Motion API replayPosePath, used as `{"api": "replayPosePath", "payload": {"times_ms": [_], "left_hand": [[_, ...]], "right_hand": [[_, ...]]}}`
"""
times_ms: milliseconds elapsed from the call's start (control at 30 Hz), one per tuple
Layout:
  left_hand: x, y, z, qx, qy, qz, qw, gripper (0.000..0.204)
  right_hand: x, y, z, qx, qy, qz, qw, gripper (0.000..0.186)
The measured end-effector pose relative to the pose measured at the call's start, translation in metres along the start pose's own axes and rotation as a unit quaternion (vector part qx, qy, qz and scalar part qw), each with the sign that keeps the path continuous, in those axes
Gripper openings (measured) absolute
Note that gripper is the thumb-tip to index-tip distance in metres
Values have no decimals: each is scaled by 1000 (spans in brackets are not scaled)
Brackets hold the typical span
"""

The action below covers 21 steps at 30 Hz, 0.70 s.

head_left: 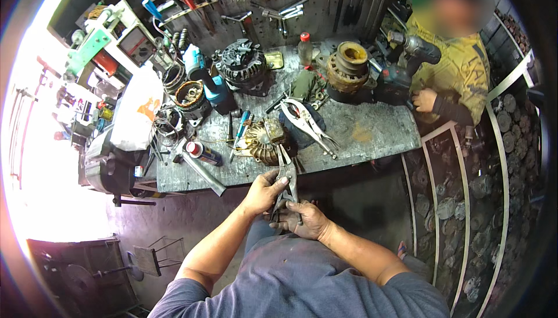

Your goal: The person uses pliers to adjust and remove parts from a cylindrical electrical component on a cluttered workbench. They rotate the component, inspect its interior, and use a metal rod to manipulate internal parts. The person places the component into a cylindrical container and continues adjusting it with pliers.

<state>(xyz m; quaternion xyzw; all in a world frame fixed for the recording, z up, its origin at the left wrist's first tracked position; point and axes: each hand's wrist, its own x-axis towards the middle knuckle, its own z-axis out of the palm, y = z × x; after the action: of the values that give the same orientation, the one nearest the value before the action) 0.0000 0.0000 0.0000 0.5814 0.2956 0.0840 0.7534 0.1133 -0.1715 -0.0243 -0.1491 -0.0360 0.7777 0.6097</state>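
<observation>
The pliers (289, 171) are grasped by both hands at the near side of the bench (381, 135); the left hand (268, 193), being nearer the jaws, is wrapped around the body, and the handles are gripped by the right hand (305, 219). Their long axis is run from about 5:30 to 11:30, jaws outward. The way there is blocked by a finned housing (258, 142); whether it is touched cannot be told. Second pliers (310, 125) are seen past 12 o'clock, a can (204, 153) at 10, a co-worker's hand (425, 100) at 2.
</observation>
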Motion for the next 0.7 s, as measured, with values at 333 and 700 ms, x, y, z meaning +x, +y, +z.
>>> {"api": "replayPosePath", "payload": {"times_ms": [333, 700], "left_hand": [[-13, 21, -21, 44, -109, -37, 992, 35], [-1, 28, -42, 62, -155, -98, 981, 32]], "right_hand": [[9, 55, 39, 151, 7, -125, 980, 34], [24, 61, 54, 122, 15, -130, 984, 43]]}}
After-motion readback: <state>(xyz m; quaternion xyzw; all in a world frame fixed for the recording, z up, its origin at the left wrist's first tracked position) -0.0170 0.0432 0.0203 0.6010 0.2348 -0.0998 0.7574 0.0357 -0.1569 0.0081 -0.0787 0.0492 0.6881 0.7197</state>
